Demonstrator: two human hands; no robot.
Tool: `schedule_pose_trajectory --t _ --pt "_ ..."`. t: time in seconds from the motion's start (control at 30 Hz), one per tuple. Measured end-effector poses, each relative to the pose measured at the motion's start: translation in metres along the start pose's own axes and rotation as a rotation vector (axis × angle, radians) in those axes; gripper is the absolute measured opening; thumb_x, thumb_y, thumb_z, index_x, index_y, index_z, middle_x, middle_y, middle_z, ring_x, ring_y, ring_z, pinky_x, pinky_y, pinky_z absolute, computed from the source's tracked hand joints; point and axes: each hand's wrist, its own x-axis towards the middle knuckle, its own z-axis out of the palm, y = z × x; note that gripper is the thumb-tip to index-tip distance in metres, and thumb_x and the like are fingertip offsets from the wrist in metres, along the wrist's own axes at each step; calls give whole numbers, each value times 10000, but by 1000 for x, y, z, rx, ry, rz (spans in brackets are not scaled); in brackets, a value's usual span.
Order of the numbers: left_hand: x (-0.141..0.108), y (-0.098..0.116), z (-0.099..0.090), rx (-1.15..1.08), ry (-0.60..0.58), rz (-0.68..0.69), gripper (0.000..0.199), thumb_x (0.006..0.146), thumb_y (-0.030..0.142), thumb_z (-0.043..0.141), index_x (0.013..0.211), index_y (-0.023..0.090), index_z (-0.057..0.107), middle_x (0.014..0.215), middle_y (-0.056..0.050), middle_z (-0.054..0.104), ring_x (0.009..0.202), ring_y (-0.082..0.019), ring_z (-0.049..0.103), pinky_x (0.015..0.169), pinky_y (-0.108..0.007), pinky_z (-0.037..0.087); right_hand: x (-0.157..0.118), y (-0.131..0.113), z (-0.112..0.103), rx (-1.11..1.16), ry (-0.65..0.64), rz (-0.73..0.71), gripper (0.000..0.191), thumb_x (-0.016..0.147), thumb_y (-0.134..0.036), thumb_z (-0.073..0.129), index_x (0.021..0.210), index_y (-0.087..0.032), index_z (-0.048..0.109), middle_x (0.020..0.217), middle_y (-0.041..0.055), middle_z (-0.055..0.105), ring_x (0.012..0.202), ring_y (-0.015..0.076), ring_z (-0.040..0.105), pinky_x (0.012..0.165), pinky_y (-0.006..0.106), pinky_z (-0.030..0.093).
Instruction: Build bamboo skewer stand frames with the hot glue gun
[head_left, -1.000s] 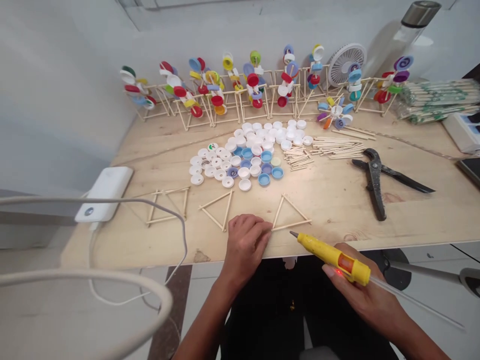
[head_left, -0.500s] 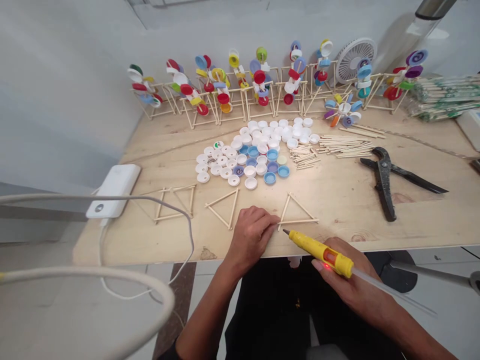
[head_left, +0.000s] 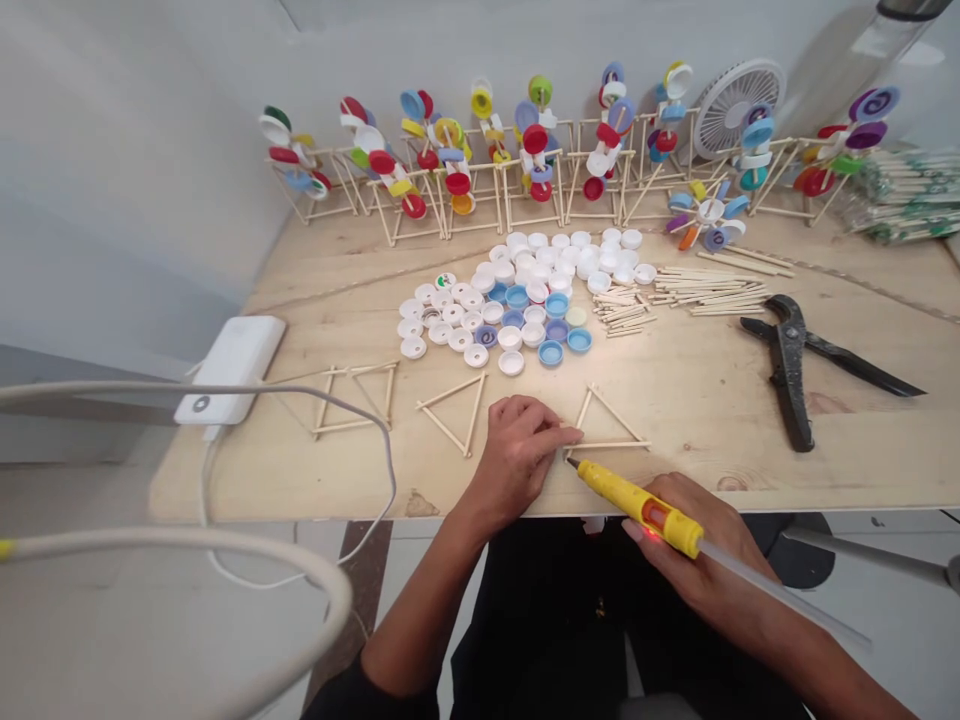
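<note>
My left hand [head_left: 519, 455] is on the table with its fingers curled. Its forefinger and thumb are at the lower left corner of a triangle of thin wooden sticks [head_left: 611, 444], holding it there. In my right hand [head_left: 701, 550] is a yellow glue gun [head_left: 626, 500], with a clear glue stick [head_left: 780, 590] coming out of its back end and a red light glowing near the thumb. The gun's dark nozzle points left, at or very near that same corner; whether it touches is unclear. A second stick triangle [head_left: 474, 415] lies left of my left hand.
Bottle caps [head_left: 511, 338] and loose sticks [head_left: 709, 290] lie mid-table. Black pliers [head_left: 791, 370] rest at right. Stick frames with cap wheels [head_left: 457, 183] line the back, near a fan [head_left: 739, 105]. At left are a square stick frame [head_left: 321, 405], white power bank [head_left: 232, 365] and looping cables [head_left: 337, 600].
My left forefinger has reached farther right onto the triangle's corner. The glue gun's nozzle has come closer to that corner. The whole view has shifted slightly.
</note>
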Motion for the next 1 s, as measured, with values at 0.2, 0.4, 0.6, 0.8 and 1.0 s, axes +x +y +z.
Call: schedule_pose_trajectory --t 0.2,0.4,0.6,0.8,1.0 --pt "0 -2 2 13 25 13 272 886 133 461 946 246 700 833 -39 623 900 -183 497 842 -386 340 2 0 1 8 -2 6 264 908 -376 435 697 -217 427 655 -15 497 571 123 486 524 250 378" --pt "-1 -3 3 9 30 25 260 889 140 464 935 239 701 840 -40 630 887 -180 504 838 -382 342 2 -1 1 3 7 0 289 909 -396 436 681 -218 419 639 -18 499 548 116 478 513 248 377" --pt "4 -8 -2 5 -21 31 278 901 135 437 1014 216 678 847 -48 638 842 -172 511 787 -359 360 3 -2 0 25 10 2 266 901 -384 450 693 -221 426 646 -19 498 553 118 480 511 249 381" --pt "11 -11 -2 17 -35 71 252 910 194 455 968 241 696 809 -35 628 825 -164 508 792 -353 353 3 -1 1 17 9 5 275 906 -386 448 687 -221 416 643 -25 490 553 115 481 516 248 381" --pt "12 -13 2 28 -4 89 228 901 219 490 891 251 716 770 -28 619 810 -157 505 780 -343 345 4 -1 1 6 11 4 284 901 -394 452 678 -219 424 632 -27 495 546 115 486 511 246 377"
